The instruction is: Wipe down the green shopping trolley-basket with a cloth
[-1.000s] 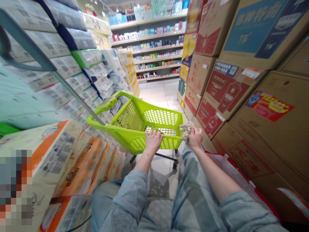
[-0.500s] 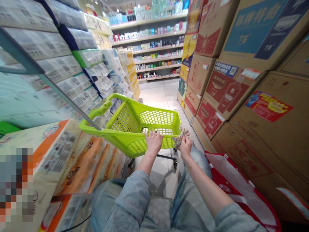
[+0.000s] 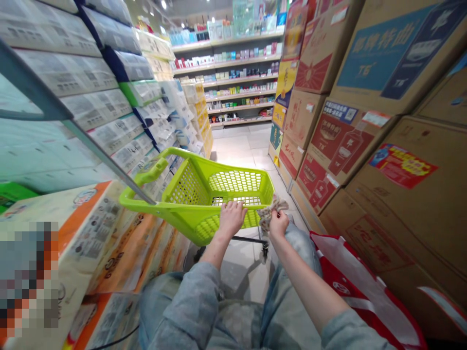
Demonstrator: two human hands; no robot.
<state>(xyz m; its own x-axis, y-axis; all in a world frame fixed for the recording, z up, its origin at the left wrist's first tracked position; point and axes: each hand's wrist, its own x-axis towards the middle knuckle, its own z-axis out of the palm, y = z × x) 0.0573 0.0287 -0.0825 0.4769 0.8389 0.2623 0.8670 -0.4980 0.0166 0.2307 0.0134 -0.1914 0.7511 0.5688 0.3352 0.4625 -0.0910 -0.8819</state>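
A lime-green plastic shopping cart (image 3: 182,210) stands side-on in front of me, its perforated basket facing up. My left hand (image 3: 232,217) rests over the near rim, fingers curled across the edge and gripping it. At the basket's right end my right hand (image 3: 279,223) is closed on a crumpled, patterned cloth (image 3: 265,217). The cloth lies against the outside of the near right corner and partly covers it. A grey metal bar (image 3: 109,163) with a dark handle rises from the cart's left side.
Stacked cardboard cartons (image 3: 343,141) line the right side, with a red and white bag (image 3: 365,291) below them. Packs of tissue paper (image 3: 80,82) are piled on the left, orange and cream packs (image 3: 120,257) nearer. Stocked shelves (image 3: 241,80) stand beyond the tiled floor (image 3: 251,146).
My right hand and the cloth have shifted slightly left and down along the cart's corner. The left hand keeps its hold on the rim. The view has tilted a little.
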